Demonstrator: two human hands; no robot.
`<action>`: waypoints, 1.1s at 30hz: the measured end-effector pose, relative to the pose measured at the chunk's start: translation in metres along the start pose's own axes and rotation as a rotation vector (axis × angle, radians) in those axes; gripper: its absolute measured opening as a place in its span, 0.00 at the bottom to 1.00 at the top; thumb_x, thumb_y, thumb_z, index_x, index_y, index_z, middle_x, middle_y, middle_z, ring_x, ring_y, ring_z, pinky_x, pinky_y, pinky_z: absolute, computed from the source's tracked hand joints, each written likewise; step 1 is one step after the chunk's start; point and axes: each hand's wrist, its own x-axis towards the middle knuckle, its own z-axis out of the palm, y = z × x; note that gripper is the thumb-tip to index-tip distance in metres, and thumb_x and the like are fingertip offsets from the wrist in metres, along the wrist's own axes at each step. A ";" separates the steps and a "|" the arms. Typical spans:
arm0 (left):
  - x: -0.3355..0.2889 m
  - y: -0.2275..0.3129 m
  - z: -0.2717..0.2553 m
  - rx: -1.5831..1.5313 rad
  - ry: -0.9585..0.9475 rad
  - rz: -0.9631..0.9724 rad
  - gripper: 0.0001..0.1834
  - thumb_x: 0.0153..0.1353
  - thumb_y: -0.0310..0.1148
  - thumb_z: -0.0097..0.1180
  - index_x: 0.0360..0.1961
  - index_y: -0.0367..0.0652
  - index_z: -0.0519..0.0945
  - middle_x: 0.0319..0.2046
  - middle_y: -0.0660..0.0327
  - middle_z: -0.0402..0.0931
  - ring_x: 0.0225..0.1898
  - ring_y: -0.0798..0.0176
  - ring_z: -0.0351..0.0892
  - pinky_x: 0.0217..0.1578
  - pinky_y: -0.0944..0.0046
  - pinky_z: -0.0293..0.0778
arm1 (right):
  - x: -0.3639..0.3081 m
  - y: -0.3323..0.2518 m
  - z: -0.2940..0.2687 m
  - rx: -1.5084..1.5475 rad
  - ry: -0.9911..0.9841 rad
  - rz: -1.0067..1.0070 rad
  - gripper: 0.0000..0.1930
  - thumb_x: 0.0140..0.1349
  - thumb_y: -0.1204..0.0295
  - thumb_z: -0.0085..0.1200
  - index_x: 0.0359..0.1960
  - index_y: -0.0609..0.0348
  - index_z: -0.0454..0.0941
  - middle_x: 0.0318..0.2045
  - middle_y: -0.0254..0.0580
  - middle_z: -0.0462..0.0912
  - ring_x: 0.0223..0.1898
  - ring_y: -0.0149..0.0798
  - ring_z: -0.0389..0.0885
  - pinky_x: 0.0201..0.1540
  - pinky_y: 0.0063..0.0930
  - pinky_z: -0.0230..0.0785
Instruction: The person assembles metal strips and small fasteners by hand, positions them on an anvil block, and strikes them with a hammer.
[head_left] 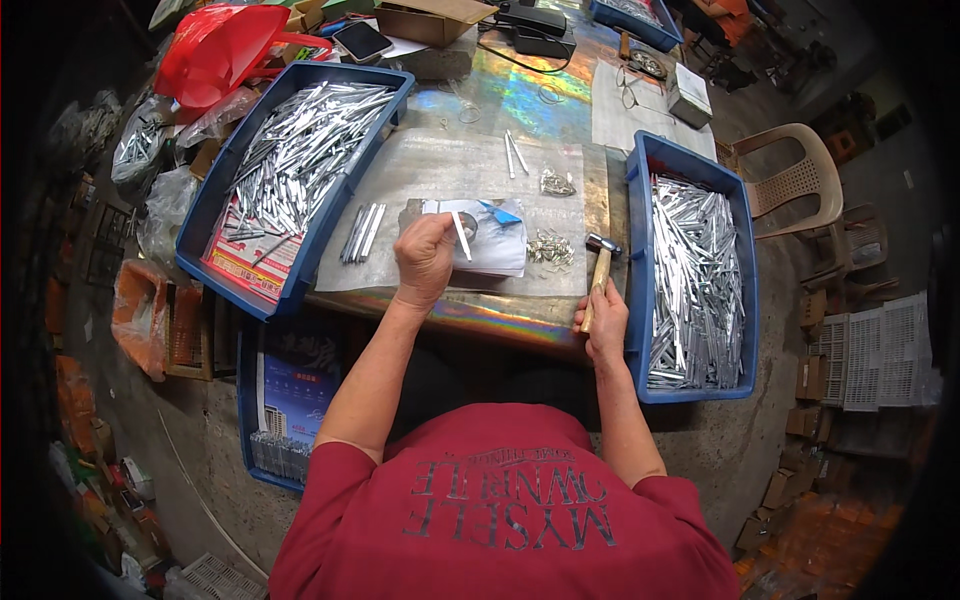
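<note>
The left hand (424,258) is closed, pinching a strip (461,237) near its upper end; the strip is slim, straight and pale silver, its face bright and plain, and it slants slightly over the white-topped block (500,252). Whether its lower end touches the block I cannot tell. The right hand (605,325) grips a hammer (601,268) by its light wooden handle, the dark metal head pointing away from the body. Small brassy parts (549,249) lie in a heap just right of the block, near a blue scrap (500,213).
</note>
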 end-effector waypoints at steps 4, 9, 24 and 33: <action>-0.007 -0.001 0.003 -0.057 0.016 -0.077 0.04 0.43 0.20 0.51 0.23 0.39 0.75 0.20 0.56 0.72 0.23 0.56 0.72 0.23 0.65 0.66 | -0.002 -0.002 0.001 -0.016 0.004 0.007 0.10 0.58 0.72 0.37 0.42 0.57 0.63 0.16 0.33 0.65 0.10 0.24 0.65 0.08 0.16 0.59; -0.009 -0.002 0.001 -0.056 0.043 -0.088 0.02 0.44 0.22 0.52 0.23 0.38 0.74 0.18 0.57 0.71 0.21 0.56 0.71 0.22 0.65 0.65 | 0.000 0.001 0.000 -0.028 0.009 0.005 0.12 0.58 0.73 0.36 0.44 0.57 0.63 0.15 0.32 0.65 0.10 0.24 0.65 0.08 0.16 0.59; -0.003 0.001 0.001 0.003 0.000 -0.085 0.02 0.46 0.24 0.52 0.23 0.38 0.75 0.18 0.56 0.71 0.21 0.57 0.71 0.22 0.65 0.65 | -0.002 -0.001 0.003 -0.010 -0.006 -0.018 0.10 0.58 0.73 0.36 0.41 0.57 0.63 0.15 0.33 0.65 0.10 0.25 0.65 0.07 0.16 0.58; -0.001 0.001 -0.002 -0.152 0.027 -0.235 0.04 0.51 0.27 0.51 0.25 0.38 0.75 0.17 0.63 0.71 0.17 0.70 0.67 0.18 0.73 0.62 | -0.002 -0.002 0.003 0.007 -0.013 -0.015 0.09 0.58 0.73 0.36 0.41 0.57 0.62 0.15 0.33 0.65 0.10 0.25 0.65 0.07 0.17 0.58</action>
